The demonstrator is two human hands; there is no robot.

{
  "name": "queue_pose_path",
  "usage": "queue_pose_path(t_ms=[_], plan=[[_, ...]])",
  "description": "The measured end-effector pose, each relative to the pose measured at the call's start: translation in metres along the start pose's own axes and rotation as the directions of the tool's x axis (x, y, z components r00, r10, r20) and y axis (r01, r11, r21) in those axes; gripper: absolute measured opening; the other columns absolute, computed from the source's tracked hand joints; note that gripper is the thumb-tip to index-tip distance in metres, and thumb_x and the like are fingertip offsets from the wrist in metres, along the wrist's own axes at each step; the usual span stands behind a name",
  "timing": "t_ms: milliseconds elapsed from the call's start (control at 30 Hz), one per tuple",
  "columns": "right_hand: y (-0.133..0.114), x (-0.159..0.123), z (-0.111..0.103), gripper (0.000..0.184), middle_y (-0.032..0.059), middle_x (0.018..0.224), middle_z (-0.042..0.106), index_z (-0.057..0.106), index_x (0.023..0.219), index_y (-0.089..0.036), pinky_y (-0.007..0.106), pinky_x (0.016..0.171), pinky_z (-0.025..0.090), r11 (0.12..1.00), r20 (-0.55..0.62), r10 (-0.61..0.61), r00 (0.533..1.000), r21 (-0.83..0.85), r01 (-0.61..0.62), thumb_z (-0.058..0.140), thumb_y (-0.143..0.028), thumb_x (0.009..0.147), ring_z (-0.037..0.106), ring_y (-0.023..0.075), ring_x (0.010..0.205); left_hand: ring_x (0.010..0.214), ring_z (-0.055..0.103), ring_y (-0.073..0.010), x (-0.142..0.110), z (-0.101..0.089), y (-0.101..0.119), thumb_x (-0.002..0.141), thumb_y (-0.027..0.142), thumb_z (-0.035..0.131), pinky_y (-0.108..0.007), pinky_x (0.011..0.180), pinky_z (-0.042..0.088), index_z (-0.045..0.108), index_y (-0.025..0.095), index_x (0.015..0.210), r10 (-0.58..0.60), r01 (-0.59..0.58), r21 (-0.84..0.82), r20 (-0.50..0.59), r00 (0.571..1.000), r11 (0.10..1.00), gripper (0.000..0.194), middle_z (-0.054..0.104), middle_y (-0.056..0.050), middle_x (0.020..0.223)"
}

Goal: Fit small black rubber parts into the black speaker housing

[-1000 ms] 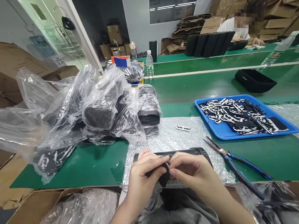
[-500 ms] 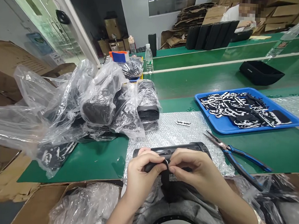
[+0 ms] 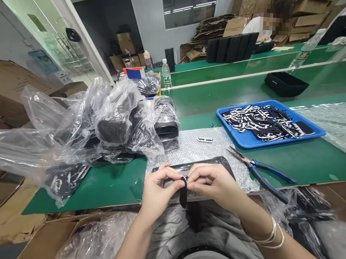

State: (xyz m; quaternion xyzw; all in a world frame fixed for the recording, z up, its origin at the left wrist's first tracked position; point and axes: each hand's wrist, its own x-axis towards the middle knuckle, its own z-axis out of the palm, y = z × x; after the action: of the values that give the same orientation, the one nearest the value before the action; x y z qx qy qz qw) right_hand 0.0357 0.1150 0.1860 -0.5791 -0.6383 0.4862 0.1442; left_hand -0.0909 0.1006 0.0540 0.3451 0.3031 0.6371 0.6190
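Observation:
Both hands meet just above the near edge of a black speaker-like housing (image 3: 226, 164) lying on bubble wrap. My left hand (image 3: 161, 189) pinches a narrow, curved black strip (image 3: 183, 195) with a white edge at its top. Thumb and index finger of my right hand (image 3: 212, 180) are pressed together at that same white edge. The strip's lower end hangs free, and the fingers hide part of its top. Beyond the housing lies a small white piece with dark marks, shaped like a razor blade (image 3: 205, 139). Needle-nose pliers (image 3: 250, 163) with blue-black handles rest to the right, jaws parted.
A blue tray (image 3: 277, 142) holds many black-and-white pieces. Plastic-wrapped black units (image 3: 114, 131) are heaped at left. Behind stand a water bottle (image 3: 166, 75) and an open black shell (image 3: 285, 85). Across the green table sits another person (image 3: 252, 27) beside a row of black boxes.
The view has shifted, so the table things appear farther left. Both hands stay together at the strip, whose hanging end now shows more clearly.

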Motion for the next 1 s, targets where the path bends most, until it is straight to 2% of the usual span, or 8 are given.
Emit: queue_pose_path(t_ms=[133,267,500,600,700,800,1000], plan=[[0.001,-0.001,0.000,0.018,0.0073,0.079,0.063,0.070,0.071,-0.010,0.011,0.052,0.040,0.999,-0.022,0.040,0.999,0.008,-0.040,0.068,-0.027,0.076,0.053,0.0050,0.059,0.063,0.066,-0.0141,0.003,0.002,0.000,0.070,0.027,0.081,-0.048,0.115,0.040,0.071,0.021,0.064,-0.010,0.010,0.022,-0.022,1.000,1.000,0.013,0.070,0.002,0.067],[0.001,-0.001,0.001,0.021,0.0075,0.079,0.062,0.068,0.071,-0.009,0.011,0.049,0.037,0.997,-0.044,0.080,0.996,0.024,-0.079,0.069,-0.030,0.076,0.051,0.0048,0.058,0.062,0.065,-0.0151,0.004,0.003,0.001,0.069,0.029,0.082,-0.050,0.116,0.041,0.069,0.019,0.063,-0.016,0.016,0.037,-0.010,1.000,0.999,0.017,0.069,0.000,0.065],[-0.002,0.000,0.001,0.017,0.0063,0.074,0.061,0.067,0.070,-0.009,0.014,0.050,0.038,0.998,-0.080,0.066,0.995,-0.004,-0.066,0.063,-0.024,0.077,0.052,0.0067,0.059,0.063,0.066,-0.0158,0.005,0.002,0.000,0.072,0.034,0.083,-0.054,0.118,0.039,0.070,0.019,0.067,0.003,-0.003,0.083,-0.002,1.000,0.997,0.020,0.070,-0.001,0.067],[-0.002,0.000,0.000,0.009,0.0044,0.073,0.062,0.068,0.070,-0.011,0.014,0.057,0.042,0.995,-0.113,-0.025,0.993,-0.095,0.014,0.062,-0.014,0.075,0.055,0.0076,0.065,0.064,0.068,-0.0171,0.006,0.002,-0.001,0.065,0.031,0.088,-0.057,0.117,0.040,0.073,0.020,0.072,0.037,-0.040,0.135,0.023,0.999,0.990,0.019,0.072,-0.001,0.070],[-0.001,0.001,0.000,0.010,0.0022,0.072,0.063,0.067,0.070,-0.012,0.013,0.059,0.043,0.971,-0.136,-0.145,0.980,-0.210,0.115,0.059,-0.007,0.074,0.056,0.0069,0.065,0.066,0.071,-0.0185,0.006,0.003,-0.001,0.067,0.023,0.084,-0.060,0.115,0.042,0.075,0.022,0.078,0.075,-0.084,0.190,0.051,0.996,0.978,0.014,0.074,0.000,0.073],[0.000,0.003,0.003,0.010,0.0013,0.069,0.061,0.065,0.068,-0.012,0.013,0.058,0.044,0.967,-0.179,-0.160,0.971,-0.228,0.118,0.059,-0.006,0.072,0.056,0.0069,0.064,0.068,0.072,-0.0187,0.006,0.003,-0.002,0.070,0.021,0.079,-0.057,0.112,0.046,0.076,0.022,0.083,0.082,-0.094,0.216,0.066,0.994,0.972,0.013,0.076,0.000,0.078],[0.001,0.003,0.013,0.011,0.0025,0.068,0.061,0.064,0.066,-0.012,0.013,0.058,0.047,0.992,-0.289,-0.103,0.952,-0.105,0.076,0.059,-0.012,0.076,0.058,0.0082,0.064,0.083,0.074,-0.0219,0.005,0.003,0.000,0.069,0.019,0.072,-0.047,0.106,0.054,0.078,0.022,0.083,-0.007,0.006,0.224,0.007,1.000,0.975,0.016,0.077,-0.003,0.081]])
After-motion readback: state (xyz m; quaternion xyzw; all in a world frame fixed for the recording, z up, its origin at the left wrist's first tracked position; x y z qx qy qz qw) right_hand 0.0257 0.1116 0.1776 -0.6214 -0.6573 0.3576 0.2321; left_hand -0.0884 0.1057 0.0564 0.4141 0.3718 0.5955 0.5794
